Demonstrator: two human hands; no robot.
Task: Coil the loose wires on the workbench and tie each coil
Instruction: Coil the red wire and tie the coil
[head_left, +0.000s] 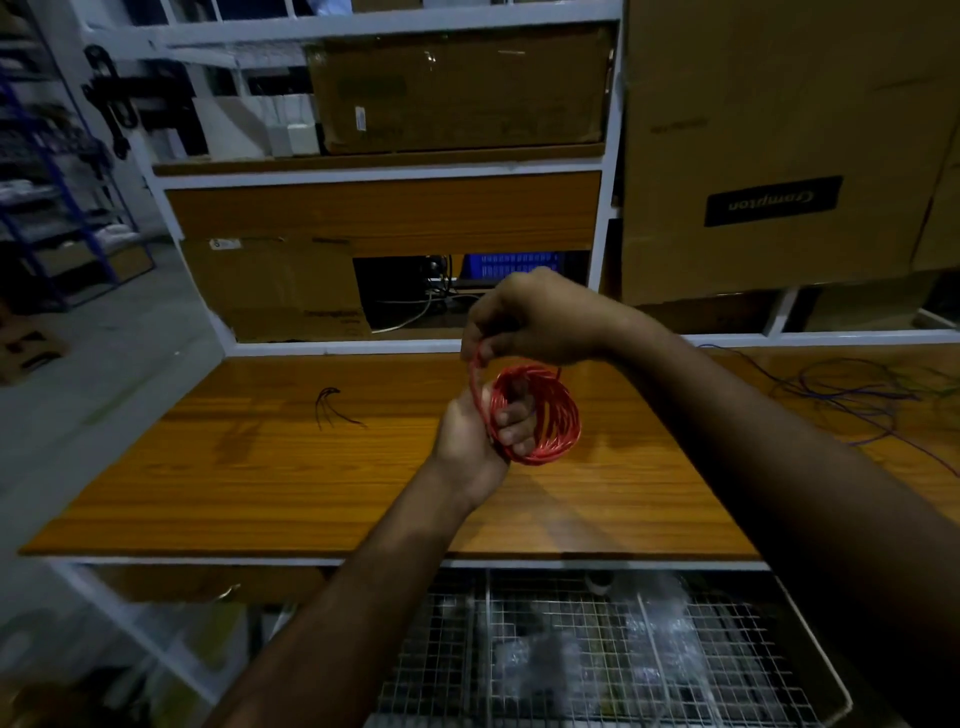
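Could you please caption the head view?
Left hand grips red wire coil; right hand pinches its loose end above wooden workbench.

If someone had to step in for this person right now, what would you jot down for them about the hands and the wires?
Left hand: grips the red wire coil, held above the workbench, fingers through its loops.
Right hand: pinches the red wire's free end, just above the coil.
Done: the red wire is mostly wound; no tie is visible on it.
Left: finish and tie this coil, then coil the loose purple wires at the right of the bench and the small black wire piece at the left.
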